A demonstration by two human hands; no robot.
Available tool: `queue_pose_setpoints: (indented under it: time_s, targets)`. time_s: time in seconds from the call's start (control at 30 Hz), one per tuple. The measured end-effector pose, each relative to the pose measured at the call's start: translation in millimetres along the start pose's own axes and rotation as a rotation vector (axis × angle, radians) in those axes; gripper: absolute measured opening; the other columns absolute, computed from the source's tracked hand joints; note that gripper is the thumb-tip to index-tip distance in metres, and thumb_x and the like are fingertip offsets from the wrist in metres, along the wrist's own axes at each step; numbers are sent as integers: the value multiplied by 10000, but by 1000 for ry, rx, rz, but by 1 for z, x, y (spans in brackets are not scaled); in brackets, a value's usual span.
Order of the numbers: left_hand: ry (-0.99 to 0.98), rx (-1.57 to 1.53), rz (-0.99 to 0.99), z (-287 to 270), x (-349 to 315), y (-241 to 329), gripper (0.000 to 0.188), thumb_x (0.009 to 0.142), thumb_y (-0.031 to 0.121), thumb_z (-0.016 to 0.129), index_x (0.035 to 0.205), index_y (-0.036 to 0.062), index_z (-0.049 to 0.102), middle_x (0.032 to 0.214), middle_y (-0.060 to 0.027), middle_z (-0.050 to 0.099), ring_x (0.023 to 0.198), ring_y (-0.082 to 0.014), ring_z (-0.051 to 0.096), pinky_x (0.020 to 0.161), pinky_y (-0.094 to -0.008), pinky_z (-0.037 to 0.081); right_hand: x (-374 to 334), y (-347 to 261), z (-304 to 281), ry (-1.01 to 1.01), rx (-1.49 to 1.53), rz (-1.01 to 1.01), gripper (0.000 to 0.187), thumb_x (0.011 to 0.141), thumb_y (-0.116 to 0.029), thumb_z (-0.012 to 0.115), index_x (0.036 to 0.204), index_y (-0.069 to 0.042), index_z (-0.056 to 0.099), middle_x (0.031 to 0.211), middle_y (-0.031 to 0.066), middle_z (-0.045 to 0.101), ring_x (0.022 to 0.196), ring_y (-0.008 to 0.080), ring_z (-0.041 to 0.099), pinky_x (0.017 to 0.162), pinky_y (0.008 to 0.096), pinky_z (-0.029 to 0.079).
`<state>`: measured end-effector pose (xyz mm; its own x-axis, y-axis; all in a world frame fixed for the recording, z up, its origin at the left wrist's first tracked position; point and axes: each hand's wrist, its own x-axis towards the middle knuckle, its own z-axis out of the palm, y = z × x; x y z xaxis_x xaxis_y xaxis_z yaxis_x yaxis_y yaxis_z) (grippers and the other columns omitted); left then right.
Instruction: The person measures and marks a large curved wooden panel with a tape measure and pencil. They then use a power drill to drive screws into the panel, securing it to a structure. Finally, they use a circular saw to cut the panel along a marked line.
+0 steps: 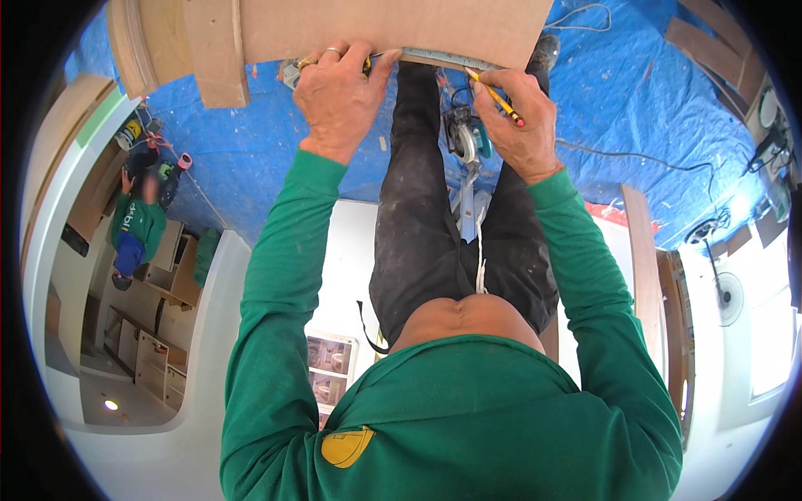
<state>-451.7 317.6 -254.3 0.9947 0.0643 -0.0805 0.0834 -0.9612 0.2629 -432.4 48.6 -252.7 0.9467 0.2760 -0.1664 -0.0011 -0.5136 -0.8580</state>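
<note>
Along the near edge of a wide, light-brown wood panel (376, 25) runs the pale blade of a tape measure (447, 58). My left hand (342, 92) is closed on the tape, with its thumb and fingers at the panel's edge. The tape's case lies partly hidden behind those fingers. In my right hand (520, 117) is a yellow pencil (499, 98) with a red end. Its tip is close to the panel's edge, beside the tape; whether it touches the wood I cannot tell.
A circular saw (468, 138) sits on the blue tarp (276, 150) between my legs. A cable (635, 156) crosses the tarp at right. Wood strips (221, 83) adjoin the panel at left. Farther left is a person in green (140, 219). A fan (728, 299) stands at right.
</note>
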Motion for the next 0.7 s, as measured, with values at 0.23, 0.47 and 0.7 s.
queue_pose_setpoints:
  time_s: [0.23,0.47,0.7]
  targets:
    - [-39,9,-23,-2,-1,1,366,986,513,831,964,151,785,917,-70,770,835,-347,750,722,-478,578,-1,0,-1,-6,-1,-12,164,904,-101,860,1056,-91,799,1012,125,799,932,363,745,841,445,593]
    - [-33,5,-3,-3,-1,0,375,989,504,832,954,135,777,907,-76,764,827,-357,746,716,-485,574,0,-1,1,5,-9,-22,156,897,-98,862,1038,-89,795,1004,123,798,921,365,741,834,444,592]
    - [-51,15,-8,-5,1,2,371,987,493,836,949,129,774,900,-78,760,822,-357,745,725,-485,574,1,-2,0,2,-7,-11,159,893,-94,860,1033,-82,785,999,123,791,917,367,735,833,452,588]
